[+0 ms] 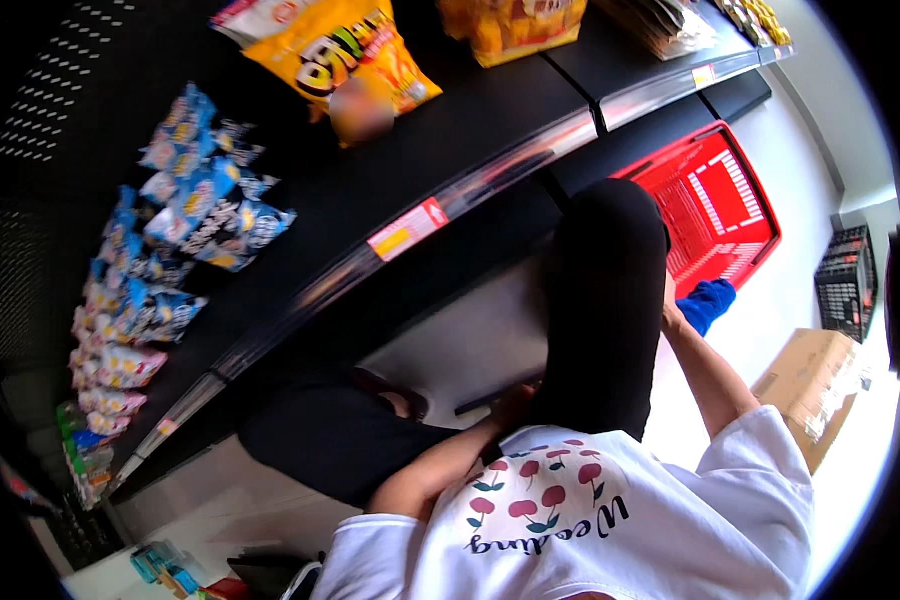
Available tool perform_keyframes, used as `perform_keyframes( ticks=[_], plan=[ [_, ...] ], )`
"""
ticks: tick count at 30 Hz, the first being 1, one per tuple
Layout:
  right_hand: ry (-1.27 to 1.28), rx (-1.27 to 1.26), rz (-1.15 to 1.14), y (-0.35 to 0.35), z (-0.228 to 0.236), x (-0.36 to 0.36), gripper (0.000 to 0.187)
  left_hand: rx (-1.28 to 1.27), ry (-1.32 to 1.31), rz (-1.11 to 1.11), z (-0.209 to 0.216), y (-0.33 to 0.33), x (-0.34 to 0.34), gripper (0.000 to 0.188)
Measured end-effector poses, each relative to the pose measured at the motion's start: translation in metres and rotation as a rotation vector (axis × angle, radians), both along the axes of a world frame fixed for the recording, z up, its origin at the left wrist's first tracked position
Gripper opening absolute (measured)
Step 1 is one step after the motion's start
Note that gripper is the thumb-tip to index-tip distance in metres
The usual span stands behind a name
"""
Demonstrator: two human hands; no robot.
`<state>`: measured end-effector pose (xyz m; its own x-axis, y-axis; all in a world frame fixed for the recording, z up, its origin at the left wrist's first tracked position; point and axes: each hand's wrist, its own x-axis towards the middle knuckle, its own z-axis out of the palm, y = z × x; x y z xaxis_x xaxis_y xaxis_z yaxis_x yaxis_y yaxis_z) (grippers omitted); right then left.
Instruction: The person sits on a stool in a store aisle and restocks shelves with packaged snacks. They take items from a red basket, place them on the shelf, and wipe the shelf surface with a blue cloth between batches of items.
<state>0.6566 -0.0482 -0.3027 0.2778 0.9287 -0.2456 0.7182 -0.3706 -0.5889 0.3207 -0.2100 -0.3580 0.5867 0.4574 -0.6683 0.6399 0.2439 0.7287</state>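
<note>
the head view looks steeply down from the wearer's own head, with the white shirt (670,510) close below it across the bottom of the frame. it faces past the raised knee (605,300) toward a black shelf (490,110) slanting from lower left to upper right. the red basket (740,205) lies farther off at upper right; the wide lens bends the shelf's edge.

Between the blue snack bags (215,205) near the left end of the black shelf (320,210) and the orange bag (370,55), a hand could pass inward over the front edge. A narrower gap separates that bag from the yellow bag (525,30). Below the front edge, the raised knee (610,230) blocks the direct way to the red basket (760,205).
</note>
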Motion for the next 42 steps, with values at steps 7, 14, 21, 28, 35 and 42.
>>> perform_keyframes(
  ticks=[7,14,21,28,35,42],
  plan=[
    [0.013,-0.101,-0.172,-0.026,-0.020,0.010,0.042,-0.079,-0.131,0.206,-0.017,-0.021,-0.008,0.038],
    [-0.060,-0.156,-0.121,-0.029,-0.008,-0.004,0.045,-0.103,-0.019,0.286,0.012,0.000,0.046,0.047],
    [-0.029,-0.116,0.016,-0.017,-0.008,-0.005,0.048,-0.001,-0.198,0.422,-0.021,0.006,0.071,0.037],
    [0.097,-0.149,0.054,-0.003,0.007,-0.002,0.050,0.069,-0.111,0.417,-0.038,-0.008,0.045,0.039],
    [0.084,0.107,0.151,0.000,0.006,-0.014,0.050,0.230,0.317,0.171,-0.016,0.027,0.033,0.043],
    [0.095,0.031,0.135,0.002,0.024,-0.019,0.049,0.099,0.212,0.458,-0.038,0.021,0.005,0.062]
  ],
)
